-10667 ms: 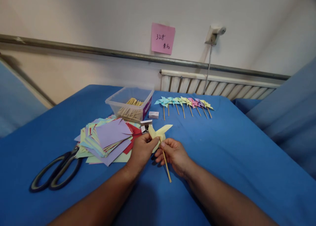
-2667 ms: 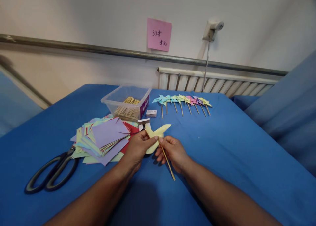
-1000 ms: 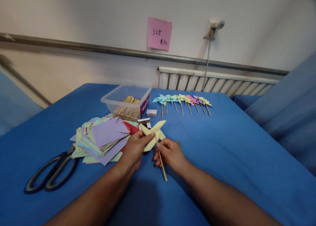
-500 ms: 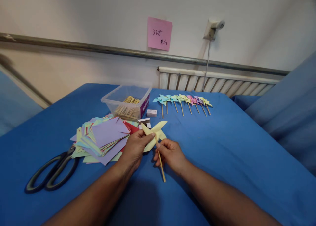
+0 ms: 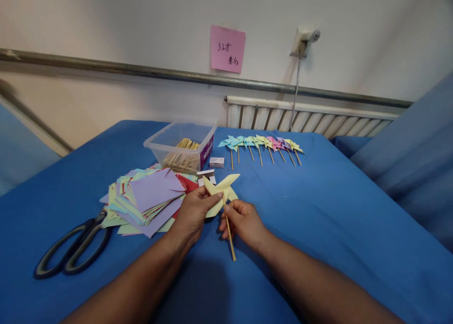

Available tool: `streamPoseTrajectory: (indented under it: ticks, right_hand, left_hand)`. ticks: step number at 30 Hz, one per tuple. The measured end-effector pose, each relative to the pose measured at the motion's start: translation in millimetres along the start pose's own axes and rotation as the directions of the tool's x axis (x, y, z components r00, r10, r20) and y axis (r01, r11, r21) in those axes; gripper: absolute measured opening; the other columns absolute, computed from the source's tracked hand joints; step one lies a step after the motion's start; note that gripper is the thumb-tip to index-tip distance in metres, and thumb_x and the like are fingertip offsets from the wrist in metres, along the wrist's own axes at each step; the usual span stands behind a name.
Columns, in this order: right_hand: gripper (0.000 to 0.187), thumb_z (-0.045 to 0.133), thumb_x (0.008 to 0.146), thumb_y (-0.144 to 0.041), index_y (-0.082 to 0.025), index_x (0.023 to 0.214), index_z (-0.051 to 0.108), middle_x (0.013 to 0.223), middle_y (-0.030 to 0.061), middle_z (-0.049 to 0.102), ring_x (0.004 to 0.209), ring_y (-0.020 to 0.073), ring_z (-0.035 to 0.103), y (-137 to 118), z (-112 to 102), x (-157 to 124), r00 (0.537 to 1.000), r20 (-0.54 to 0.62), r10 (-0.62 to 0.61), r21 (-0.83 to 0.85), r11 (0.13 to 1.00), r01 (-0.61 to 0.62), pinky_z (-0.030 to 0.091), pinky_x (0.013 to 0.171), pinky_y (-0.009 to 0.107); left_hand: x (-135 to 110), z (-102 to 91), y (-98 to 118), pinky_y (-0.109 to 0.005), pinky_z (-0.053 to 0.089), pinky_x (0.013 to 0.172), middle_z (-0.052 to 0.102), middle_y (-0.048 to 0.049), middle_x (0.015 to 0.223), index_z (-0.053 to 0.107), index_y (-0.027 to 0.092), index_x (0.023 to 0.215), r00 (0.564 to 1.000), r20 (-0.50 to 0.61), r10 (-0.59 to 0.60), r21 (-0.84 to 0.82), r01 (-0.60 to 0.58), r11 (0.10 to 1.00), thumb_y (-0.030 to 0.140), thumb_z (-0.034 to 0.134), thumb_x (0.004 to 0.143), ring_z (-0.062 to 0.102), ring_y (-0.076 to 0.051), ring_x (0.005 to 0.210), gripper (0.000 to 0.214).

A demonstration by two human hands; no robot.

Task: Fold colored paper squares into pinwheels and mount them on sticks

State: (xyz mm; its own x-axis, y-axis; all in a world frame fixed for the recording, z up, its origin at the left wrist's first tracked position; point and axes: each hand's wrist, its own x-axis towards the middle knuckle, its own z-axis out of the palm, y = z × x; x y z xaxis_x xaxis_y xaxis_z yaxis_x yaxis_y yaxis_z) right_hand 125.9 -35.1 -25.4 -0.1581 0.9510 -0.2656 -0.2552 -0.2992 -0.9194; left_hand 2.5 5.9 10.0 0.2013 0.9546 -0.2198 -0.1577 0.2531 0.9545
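Observation:
Between my hands is a pale yellow paper pinwheel (image 5: 230, 180) whose folded blades spread outward. My left hand (image 5: 194, 213) grips it from the left, the thumb pressed near its centre. A thin wooden stick (image 5: 230, 241) slants down from the centre toward me. My right hand (image 5: 246, 222) pinches this stick close to its upper end, fingers curled beneath. The joint between stick and paper is partly covered by my left thumb. Just behind the pinwheel lies a small open box (image 5: 206, 176), partly hidden by it.
A pile of coloured paper (image 5: 152, 191) lies left, over the blades of black-handled scissors (image 5: 76, 248). Behind it stands a clear plastic box (image 5: 170, 137) holding wooden sticks (image 5: 184, 154). A small closed box (image 5: 216, 162) sits beside it. Several finished pinwheels (image 5: 262, 142) form a row at the back.
The view has shifted very slightly. Both hands keep their hold on the pinwheel and stick, and the stick's lower end has moved a little to the left.

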Motion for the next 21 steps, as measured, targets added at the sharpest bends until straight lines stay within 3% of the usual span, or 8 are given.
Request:
streamPoseTrajectory:
  ticks: [15,21]
  right_hand:
    - [0.047,0.06,0.071,-0.064,-0.018,0.072,0.048,0.052,-0.0025,0.061,0.037,0.0105,0.055,-0.5,0.7,-0.5,1.0,-0.014,-0.017,-0.019,1.0,0.017,0.041,0.039,0.021]
    - [0.047,0.06,0.072,-0.064,-0.019,0.073,0.048,0.051,-0.0036,0.06,0.037,0.0096,0.055,-0.5,1.3,0.0,1.0,-0.014,-0.007,-0.017,1.0,0.007,0.042,0.039,0.02]
  left_hand:
    - [-2.7,2.1,-0.2,-0.024,0.045,0.059,0.069,-0.0032,0.074,0.065,0.013,0.083,1.0,0.003,0.01,-0.016,-0.01,1.0,0.024,0.079,0.062,0.061,-0.014,0.062,0.027]
    - [-3.9,5.1,1.0,-0.025,0.044,0.055,0.068,-0.0005,0.066,0.064,0.015,0.083,1.0,0.004,-0.009,-0.013,0.009,1.0,0.023,0.078,0.062,0.058,-0.013,0.052,0.026]
